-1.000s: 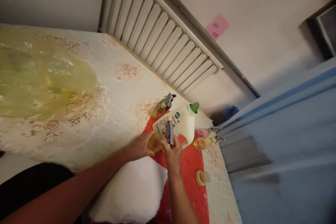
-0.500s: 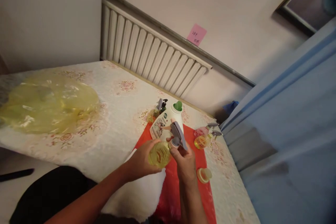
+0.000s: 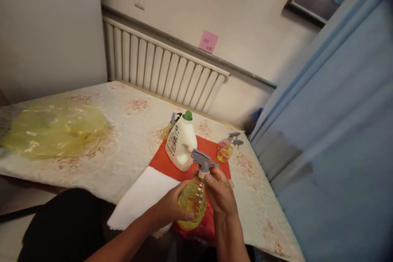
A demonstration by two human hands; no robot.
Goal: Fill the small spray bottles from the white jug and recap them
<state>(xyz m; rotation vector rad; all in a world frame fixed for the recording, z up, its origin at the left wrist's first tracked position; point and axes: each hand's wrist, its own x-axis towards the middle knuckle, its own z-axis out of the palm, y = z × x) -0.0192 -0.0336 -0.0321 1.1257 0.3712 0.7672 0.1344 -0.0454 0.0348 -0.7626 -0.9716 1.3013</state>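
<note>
A clear spray bottle with yellow liquid and a grey trigger head is held nearly upright between my hands. My left hand wraps round the bottle's body. My right hand pinches the collar just under the trigger head. Behind the bottle stands a white detergent jug with a green piece in its open mouth. It rests on a red cloth. White fluffy material lies to the left of the cloth's near part.
Two more spray bottles, one yellow and one pink, stand to the right. Other spray bottles are partly hidden behind the jug. A yellow plastic bag covers the table's left. A blue curtain hangs at right; a radiator lines the wall.
The spray bottle has come closer and lower, tilting from leaning to nearly upright in both hands. My view has turned, and the detergent jug now shows farther from the bottle.
</note>
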